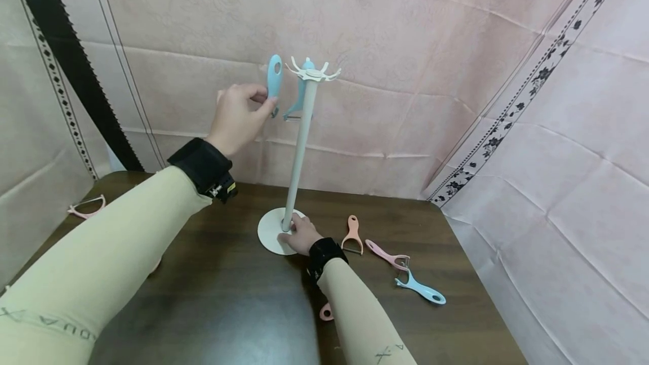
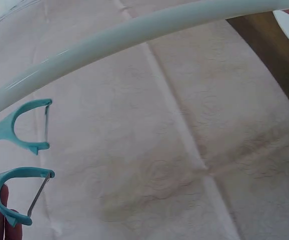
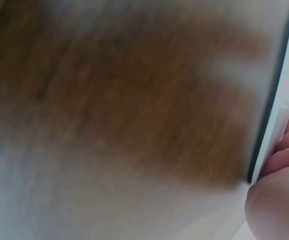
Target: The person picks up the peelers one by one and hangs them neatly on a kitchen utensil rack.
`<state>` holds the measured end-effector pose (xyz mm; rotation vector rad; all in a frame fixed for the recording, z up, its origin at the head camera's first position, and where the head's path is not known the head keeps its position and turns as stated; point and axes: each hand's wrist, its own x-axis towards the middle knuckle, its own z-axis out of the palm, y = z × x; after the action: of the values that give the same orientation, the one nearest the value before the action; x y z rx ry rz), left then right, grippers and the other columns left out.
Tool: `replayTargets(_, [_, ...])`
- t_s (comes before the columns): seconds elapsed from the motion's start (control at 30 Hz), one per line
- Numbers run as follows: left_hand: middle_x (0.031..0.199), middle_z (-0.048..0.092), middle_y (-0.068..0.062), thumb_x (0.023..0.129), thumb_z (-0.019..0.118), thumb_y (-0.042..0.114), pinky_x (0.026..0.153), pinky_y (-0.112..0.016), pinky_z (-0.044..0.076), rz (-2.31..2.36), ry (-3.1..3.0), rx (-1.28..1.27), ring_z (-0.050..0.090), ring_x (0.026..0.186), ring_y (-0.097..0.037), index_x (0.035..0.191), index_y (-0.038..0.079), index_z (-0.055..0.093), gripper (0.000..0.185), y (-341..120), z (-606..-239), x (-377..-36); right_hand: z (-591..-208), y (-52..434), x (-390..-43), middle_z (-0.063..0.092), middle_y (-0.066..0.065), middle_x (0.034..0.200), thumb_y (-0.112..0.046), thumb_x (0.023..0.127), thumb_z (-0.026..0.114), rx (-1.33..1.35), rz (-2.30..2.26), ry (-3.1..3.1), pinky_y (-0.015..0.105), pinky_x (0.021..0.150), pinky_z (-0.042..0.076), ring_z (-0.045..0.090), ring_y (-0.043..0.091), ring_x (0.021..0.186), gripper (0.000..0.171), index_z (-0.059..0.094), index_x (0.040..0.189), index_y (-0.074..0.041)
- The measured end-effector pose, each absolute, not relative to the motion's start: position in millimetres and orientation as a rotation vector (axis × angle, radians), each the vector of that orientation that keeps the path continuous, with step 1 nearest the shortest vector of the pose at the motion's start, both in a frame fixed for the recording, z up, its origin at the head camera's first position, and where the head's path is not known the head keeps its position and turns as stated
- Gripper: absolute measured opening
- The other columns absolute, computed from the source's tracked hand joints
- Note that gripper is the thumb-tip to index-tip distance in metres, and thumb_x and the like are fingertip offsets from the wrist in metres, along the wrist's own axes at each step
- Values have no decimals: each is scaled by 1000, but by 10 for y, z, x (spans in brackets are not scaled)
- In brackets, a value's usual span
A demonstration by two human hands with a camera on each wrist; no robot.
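Left fingers (image 1: 255, 91) pinch a blue peeler (image 1: 274, 84), handle (image 1: 272, 79) upright above them.

Brown table (image 1: 218, 297); pale cloth (image 1: 405, 32) behind (visibly creased).

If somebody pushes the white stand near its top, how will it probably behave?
The stand could tip, being tall and thin; the hanging blue peeler probably adds slight top weight. Its wide, round base should resist somewhat.
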<state>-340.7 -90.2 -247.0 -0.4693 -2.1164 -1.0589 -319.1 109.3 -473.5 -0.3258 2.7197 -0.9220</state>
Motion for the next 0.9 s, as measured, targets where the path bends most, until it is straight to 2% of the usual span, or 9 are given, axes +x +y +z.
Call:
replayTargets(0.2, [91,72,-7,94,64,25,98,-45,24,-1034,-2100,-475,58,98,-22,99,4,72,23,-860,-2346,-3407,-4714,1090,-3187,49,9,110,-31,91,67,-324,-920,2700,43,93,39,44,24,107,40,54,126,-18])
replayTargets(0.33, [90,72,-4,94,64,24,94,-44,25,-1005,-2094,-502,57,94,-20,97,6,73,20,-822,-2287,-3403,-4704,1085,-3187,49,8,108,-31,91,67,-330,-918,2709,43,91,40,44,24,105,39,55,125,-17])
replayTargets(0.57, [89,72,-4,93,65,23,92,-41,23,-994,-2080,-487,56,95,-19,95,6,74,19,-790,-2224,-3389,-4764,1075,-3220,49,7,110,-34,91,67,-313,-906,2709,43,93,39,44,24,108,41,54,127,-19])
replayTargets(0.9, [89,72,-6,93,64,24,91,-43,25,-880,-2115,-425,55,91,-23,96,4,74,22,-773,-2236,-3411,-4751,1095,-3211,48,5,108,-34,91,67,-307,-909,2703,42,90,40,43,23,105,42,54,127,-19])
